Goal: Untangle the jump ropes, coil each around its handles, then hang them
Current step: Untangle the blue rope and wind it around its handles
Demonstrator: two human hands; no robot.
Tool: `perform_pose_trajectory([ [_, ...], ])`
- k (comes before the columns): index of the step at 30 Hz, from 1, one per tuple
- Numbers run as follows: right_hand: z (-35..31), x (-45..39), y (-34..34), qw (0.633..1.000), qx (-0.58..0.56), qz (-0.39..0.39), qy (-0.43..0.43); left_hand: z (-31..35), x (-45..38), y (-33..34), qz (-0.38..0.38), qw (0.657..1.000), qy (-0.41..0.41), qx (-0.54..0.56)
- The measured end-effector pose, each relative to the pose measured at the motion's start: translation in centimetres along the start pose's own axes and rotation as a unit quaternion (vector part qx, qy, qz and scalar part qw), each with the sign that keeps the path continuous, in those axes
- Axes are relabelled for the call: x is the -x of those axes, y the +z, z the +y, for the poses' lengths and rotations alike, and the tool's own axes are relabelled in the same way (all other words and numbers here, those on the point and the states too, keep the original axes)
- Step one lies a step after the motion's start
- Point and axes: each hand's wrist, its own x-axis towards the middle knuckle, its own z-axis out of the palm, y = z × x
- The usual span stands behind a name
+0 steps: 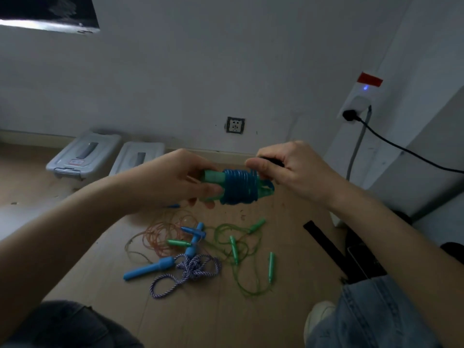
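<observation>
I hold a pair of green handles (213,177) with a blue rope (239,187) wound tightly round them, above the floor. My left hand (180,177) grips the handles' left end. My right hand (288,169) pinches the coil's right end, where a dark bit shows between its fingers. Below on the wooden floor lies a tangle: an orange rope (160,232), a green rope (241,249) with green handles, and a purple-and-white braided rope (193,270) with a big blue handle (150,268). More blue handles (194,234) lie in the middle.
Two grey lidded storage boxes (85,154) stand by the wall at the left. A wall socket (235,125) and a plugged power strip (356,106) with a black cable are on the wall. A black strap (324,242) lies at the right. My knees frame the bottom.
</observation>
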Motion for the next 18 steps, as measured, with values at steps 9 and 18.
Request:
perform_pose_trajectory([
  [9,-0.5,-0.3,1.0,0.996,0.046,0.053,-0.048,-0.4,0.2,0.4,-0.079,0.968,-0.127,0.203],
  [18,-0.1,0.3,2.2,0.987,-0.113,0.066,0.095,0.0,-0.1,0.5,-0.036,0.994,-0.015,-0.102],
])
